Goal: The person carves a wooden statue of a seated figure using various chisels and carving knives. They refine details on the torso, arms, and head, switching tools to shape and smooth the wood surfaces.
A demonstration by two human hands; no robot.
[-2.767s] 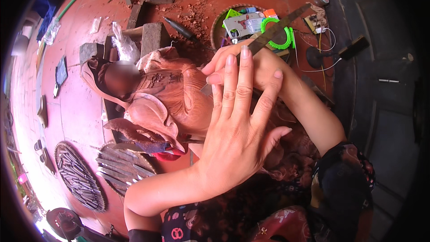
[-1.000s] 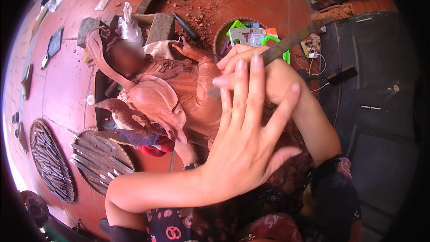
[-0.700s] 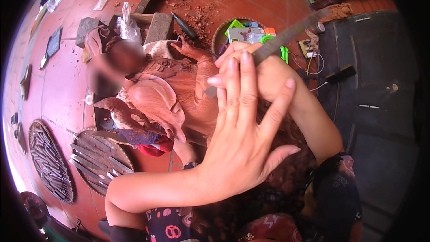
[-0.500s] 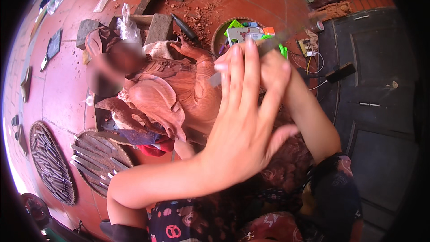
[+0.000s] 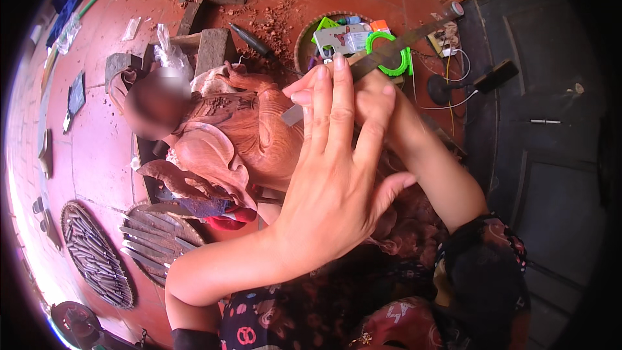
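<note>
All fingers straight, the left hand [image 5: 334, 178] lies over the right hand [image 5: 374, 98], whose fingers curl round a flat metal strip [image 5: 374, 62] above a carved wooden statue [image 5: 272, 131] by the edge of a wooden block [image 5: 215, 50]

Nothing is legible; the white package [image 5: 355, 41] bears tiny print.

— Passage, left side?
— Floor [image 5: 103, 155] lay open between the carved figure [image 5: 259, 133] and the oval tool basket [image 5: 78, 203].
— Right side?
— Tight. Flat metal bar [image 5: 382, 56] jutted across the round basket [image 5: 299, 45]; mounted phone [image 5: 495, 78] stood in the gap toward the dark door [image 5: 551, 91].
</note>
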